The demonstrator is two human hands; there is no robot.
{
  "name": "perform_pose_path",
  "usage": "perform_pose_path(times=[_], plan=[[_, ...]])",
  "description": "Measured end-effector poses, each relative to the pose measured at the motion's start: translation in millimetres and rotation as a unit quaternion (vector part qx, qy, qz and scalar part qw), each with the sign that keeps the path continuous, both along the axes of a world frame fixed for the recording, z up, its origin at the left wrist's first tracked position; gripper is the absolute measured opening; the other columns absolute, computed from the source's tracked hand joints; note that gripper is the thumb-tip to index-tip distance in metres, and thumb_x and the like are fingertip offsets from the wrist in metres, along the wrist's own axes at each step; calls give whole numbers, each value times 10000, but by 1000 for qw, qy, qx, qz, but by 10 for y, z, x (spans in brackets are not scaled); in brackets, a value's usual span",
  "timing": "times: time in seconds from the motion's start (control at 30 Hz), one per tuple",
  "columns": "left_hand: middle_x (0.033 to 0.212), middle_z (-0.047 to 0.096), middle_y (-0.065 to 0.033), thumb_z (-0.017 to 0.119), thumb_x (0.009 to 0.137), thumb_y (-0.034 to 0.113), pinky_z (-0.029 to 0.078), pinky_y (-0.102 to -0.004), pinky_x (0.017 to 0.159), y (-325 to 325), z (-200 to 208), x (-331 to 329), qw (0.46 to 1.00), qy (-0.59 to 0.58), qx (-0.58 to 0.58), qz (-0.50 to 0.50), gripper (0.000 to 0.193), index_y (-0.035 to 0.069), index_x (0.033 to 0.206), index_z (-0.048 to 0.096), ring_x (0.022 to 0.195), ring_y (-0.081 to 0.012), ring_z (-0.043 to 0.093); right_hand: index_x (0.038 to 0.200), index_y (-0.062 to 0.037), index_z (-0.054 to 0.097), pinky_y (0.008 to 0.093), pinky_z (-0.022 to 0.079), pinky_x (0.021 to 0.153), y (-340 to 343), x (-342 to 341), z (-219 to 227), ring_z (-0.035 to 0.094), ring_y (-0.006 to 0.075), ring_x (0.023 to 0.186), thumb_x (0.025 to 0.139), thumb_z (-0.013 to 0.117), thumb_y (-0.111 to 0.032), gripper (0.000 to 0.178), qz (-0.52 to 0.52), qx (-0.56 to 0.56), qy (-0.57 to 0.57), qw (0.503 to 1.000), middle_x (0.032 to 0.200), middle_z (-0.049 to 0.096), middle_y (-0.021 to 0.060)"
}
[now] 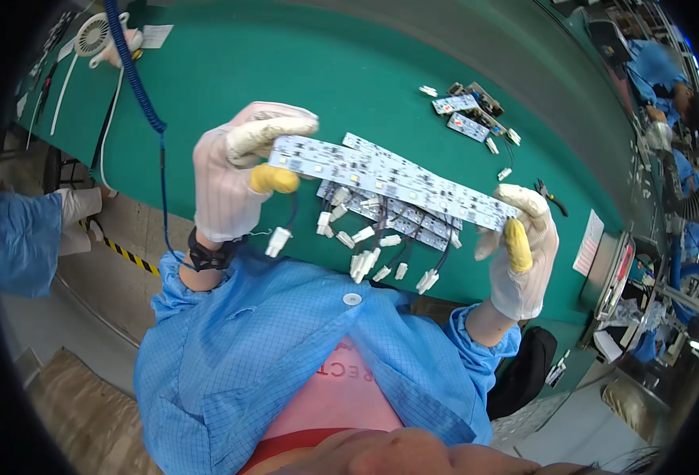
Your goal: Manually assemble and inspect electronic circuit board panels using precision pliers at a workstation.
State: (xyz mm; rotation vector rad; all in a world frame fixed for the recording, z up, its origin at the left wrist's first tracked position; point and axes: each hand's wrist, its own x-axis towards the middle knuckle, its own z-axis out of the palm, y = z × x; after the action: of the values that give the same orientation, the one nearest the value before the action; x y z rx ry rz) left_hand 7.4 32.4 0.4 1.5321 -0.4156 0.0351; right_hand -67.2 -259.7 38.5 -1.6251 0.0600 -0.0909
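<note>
A long white LED circuit board [397, 188] is held up at a slant, its right end lower than its left. My left hand [238, 170], in a white glove with a yellow thumb tip, pinches the left end. Gloved the same way, my right hand [527, 249] is closed on the right end. Behind and below the board are more LED boards [432, 229], partly hidden by it. Dark wires with white plug connectors [363, 265] hang or lie along their near side. One more connector [278, 242] dangles on a wire below my left thumb.
On the green mat [286, 71], small boards and parts [468, 127] lie at the far right, with dark-handled pliers [554, 199] nearer. A small fan [96, 36] is at the far left. A blue coiled cord [131, 71] runs to my left wrist. Other people are at both sides.
</note>
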Motion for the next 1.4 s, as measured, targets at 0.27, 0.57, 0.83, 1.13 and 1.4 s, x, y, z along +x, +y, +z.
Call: perform_pose_path(times=[0.27,0.57,0.83,1.13,1.4], plan=[[1069,629,-141,711,787,305,467,-261,793,26,-139,80,995,-83,36,31,439,-53,1034,650,921,-179,605,1121,60,519,204,411,511,108,-8,88,558,102,548,863,660,-215,402,-13,19,34,999,808,608,84],[927,698,-35,510,913,476,417,-215,597,6,-83,122,973,15,216,80,509,29,1110,654,725,-63,615,1173,97,484,206,479,575,4,2,48,607,116,574,913,589,-281,471,55,33,-2,998,832,669,146],[1106,642,-130,692,793,400,468,-302,914,-2,-183,104,998,-8,19,54,550,-39,1118,623,998,-185,617,1173,67,495,215,452,542,34,14,109,589,124,586,893,620,-240,434,14,40,25,999,799,634,109],[1124,597,-145,762,714,272,490,-265,819,-59,-17,-11,999,-14,-23,22,523,-64,1092,631,981,-183,595,1142,32,538,204,400,533,7,86,-8,543,100,546,881,623,-293,425,-33,-60,25,997,693,584,57],[1088,601,-174,754,701,375,525,-278,744,-105,164,-102,994,-90,60,-4,579,-51,1075,634,945,-204,605,1165,17,543,200,369,523,-28,150,-155,493,89,511,880,587,-255,397,-44,-23,29,998,624,559,38]])
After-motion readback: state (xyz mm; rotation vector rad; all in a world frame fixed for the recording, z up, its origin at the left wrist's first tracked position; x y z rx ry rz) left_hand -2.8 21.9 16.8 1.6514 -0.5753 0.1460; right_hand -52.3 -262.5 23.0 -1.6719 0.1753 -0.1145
